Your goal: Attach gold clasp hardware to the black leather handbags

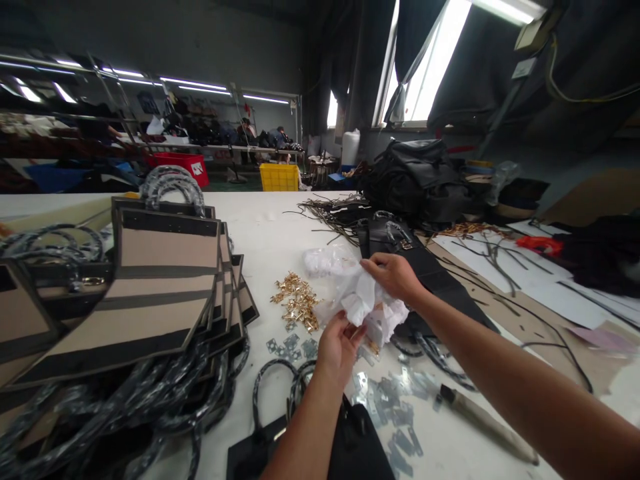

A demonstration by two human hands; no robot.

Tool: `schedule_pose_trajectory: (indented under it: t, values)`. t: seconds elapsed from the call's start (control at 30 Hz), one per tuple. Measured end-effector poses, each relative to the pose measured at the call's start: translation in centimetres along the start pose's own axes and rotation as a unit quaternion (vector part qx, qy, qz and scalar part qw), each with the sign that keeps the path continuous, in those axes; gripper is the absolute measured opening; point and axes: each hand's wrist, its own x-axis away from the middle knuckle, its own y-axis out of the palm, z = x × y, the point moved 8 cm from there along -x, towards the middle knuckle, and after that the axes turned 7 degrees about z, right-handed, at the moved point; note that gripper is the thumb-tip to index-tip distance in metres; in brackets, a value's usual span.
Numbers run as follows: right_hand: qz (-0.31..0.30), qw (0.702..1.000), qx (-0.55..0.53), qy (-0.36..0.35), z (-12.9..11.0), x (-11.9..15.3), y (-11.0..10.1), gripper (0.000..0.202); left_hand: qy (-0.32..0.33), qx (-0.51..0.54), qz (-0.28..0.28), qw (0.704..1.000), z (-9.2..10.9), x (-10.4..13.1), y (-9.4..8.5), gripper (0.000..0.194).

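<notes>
A thin white plastic bag is held over the table between both hands. My right hand pinches its upper edge, while my left hand has its fingers curled against the underside. Just left of the bag lies a pile of gold metal pieces. Flat silver metal plates are scattered below and right of my left hand. Another clear plastic packet rests behind the bag. A black handbag with wrapped handles lies near the front edge, partly hidden by my left forearm.
Stacked beige and black bag panels with plastic-wrapped handles fill the left. A wooden-handled tool lies at the front right. Black material and cords sit at the back right. People work in the far background.
</notes>
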Motion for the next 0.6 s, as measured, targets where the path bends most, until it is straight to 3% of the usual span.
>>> schedule_pose_trajectory:
  t: [0.13, 0.23, 0.3, 0.37, 0.43, 0.5, 0.6]
  values:
    - [0.043, 0.998, 0.027, -0.029, -0.9, -2.5, -2.5, 0.043, 0.099, -0.091, 0.116, 0.984, 1.5, 0.0, -2.0, 0.037]
    - [0.072, 0.996, 0.047, -0.032, -1.2, -4.0, -3.8, 0.04, 0.228, -0.233, 0.17, 0.93, 4.4, 1.2, -1.7, 0.039]
    - [0.031, 0.996, 0.055, -0.06, -1.9, -4.6, -3.0, 0.036, 0.337, -0.332, 0.154, 0.867, 7.0, 2.4, 0.6, 0.046]
    - [0.005, 0.994, 0.059, -0.087, -2.6, -4.8, -2.3, 0.035, 0.438, -0.419, 0.105, 0.789, 9.5, 3.5, 4.1, 0.061]
    - [0.001, 0.993, 0.061, -0.104, -3.5, -5.0, -2.0, 0.036, 0.477, -0.494, 0.047, 0.725, 11.0, 3.4, 7.7, 0.079]
    - [-0.001, 0.992, 0.052, -0.117, -4.6, -5.2, -1.9, 0.036, 0.452, -0.551, -0.004, 0.702, 11.8, 1.9, 10.6, 0.094]
    - [0.015, 0.993, 0.013, -0.12, -6.2, -5.5, -2.5, 0.036, 0.38, -0.587, -0.101, 0.708, 11.1, -0.8, 13.4, 0.096]
